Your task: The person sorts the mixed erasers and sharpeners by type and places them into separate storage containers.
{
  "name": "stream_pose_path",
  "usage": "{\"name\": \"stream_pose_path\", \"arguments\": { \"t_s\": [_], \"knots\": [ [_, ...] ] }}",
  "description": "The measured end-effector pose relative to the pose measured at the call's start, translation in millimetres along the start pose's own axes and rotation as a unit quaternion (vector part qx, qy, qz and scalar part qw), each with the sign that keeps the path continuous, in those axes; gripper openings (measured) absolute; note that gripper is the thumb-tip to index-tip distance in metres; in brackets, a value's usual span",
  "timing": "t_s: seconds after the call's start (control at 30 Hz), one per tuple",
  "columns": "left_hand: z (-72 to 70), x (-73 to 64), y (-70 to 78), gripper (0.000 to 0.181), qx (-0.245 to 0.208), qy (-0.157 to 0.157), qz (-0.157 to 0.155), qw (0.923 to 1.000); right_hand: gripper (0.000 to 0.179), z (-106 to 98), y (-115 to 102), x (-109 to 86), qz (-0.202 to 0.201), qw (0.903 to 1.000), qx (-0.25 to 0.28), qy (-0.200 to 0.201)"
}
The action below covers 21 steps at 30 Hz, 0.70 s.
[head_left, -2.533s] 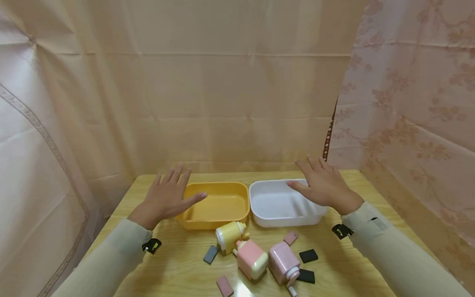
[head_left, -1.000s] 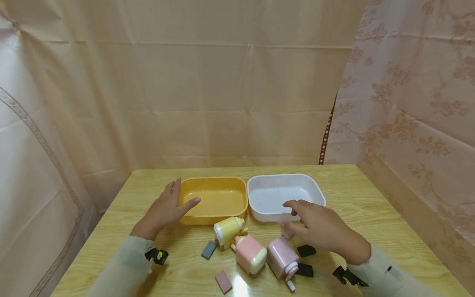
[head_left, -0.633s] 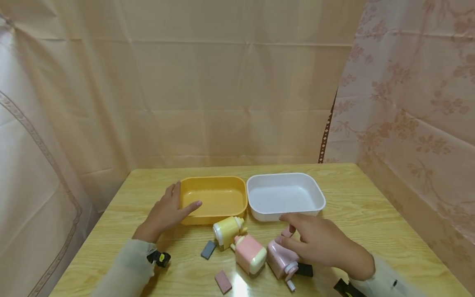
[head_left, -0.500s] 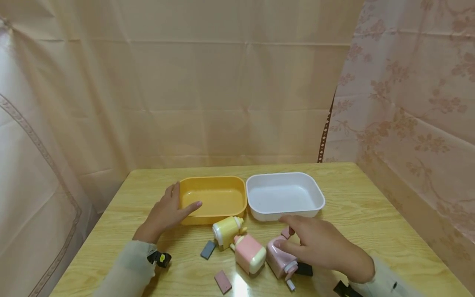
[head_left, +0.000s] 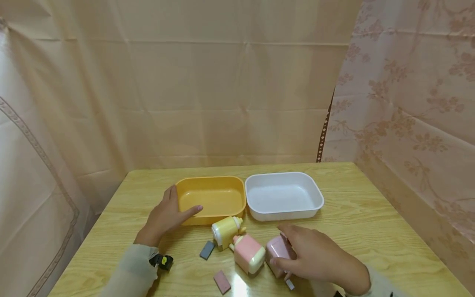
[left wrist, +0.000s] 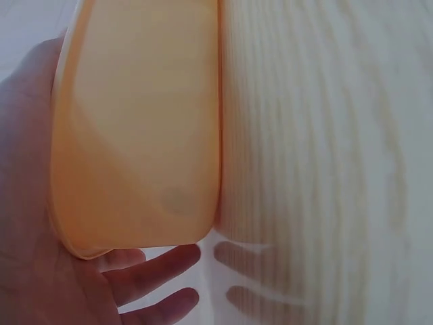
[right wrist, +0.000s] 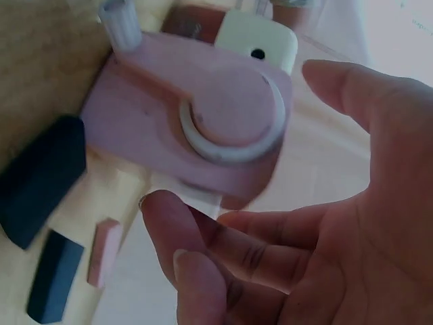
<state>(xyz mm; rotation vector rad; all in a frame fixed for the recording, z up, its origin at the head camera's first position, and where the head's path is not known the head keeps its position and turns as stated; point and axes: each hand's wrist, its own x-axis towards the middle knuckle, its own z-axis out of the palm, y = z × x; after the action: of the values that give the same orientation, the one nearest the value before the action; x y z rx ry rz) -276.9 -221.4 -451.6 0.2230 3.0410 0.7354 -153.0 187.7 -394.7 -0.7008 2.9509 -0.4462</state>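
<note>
My left hand (head_left: 165, 214) rests at the left end of an orange-yellow tray (head_left: 211, 220), thumb straight over its front rim. In the left wrist view the fingers (left wrist: 152, 274) extend beside the tray's corner. My right hand (head_left: 319, 255) reaches over a mauve hand-crank pencil sharpener (head_left: 276, 249) lying on the table, thumb and fingers parted around it. The right wrist view shows its crank and a gap between it and the fingers (right wrist: 169, 220). Left of it lie a pink-and-cream sharpener (head_left: 248, 252) and a yellow sharpener (head_left: 224, 232).
A white tray (head_left: 283, 215) stands right of the yellow one. A grey eraser-like block (head_left: 207, 250) and a pink block (head_left: 222, 282) lie in front. Two black blocks (right wrist: 44, 179) and another pink block (right wrist: 105, 252) lie by the mauve sharpener, hidden in the head view.
Both hands came down from above the trays. The left hand settled at the yellow tray's end. The right hand moved toward me and left, over the mauve sharpener.
</note>
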Motion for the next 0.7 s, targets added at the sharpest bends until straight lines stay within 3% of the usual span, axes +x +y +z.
{"name": "stream_pose_path", "arguments": {
  "t_s": [0.23,0.53,0.7],
  "knots": [
    [-0.7,-0.5,0.6,0.143,0.003,-0.011,-0.012,0.9999,0.060,9.5,-5.8,-0.8,0.011,0.9995,0.029,-0.004],
    [-4.1,-2.1,1.1,0.146,0.006,-0.020,-0.012,0.9997,0.064,13.7,-14.1,-2.1,0.030,0.9991,-0.010,0.027],
    [-3.2,-2.2,1.6,0.146,0.000,-0.018,-0.011,0.9998,0.055,15.0,-18.1,-4.4,0.041,0.9974,-0.021,0.055]
  ]
}}
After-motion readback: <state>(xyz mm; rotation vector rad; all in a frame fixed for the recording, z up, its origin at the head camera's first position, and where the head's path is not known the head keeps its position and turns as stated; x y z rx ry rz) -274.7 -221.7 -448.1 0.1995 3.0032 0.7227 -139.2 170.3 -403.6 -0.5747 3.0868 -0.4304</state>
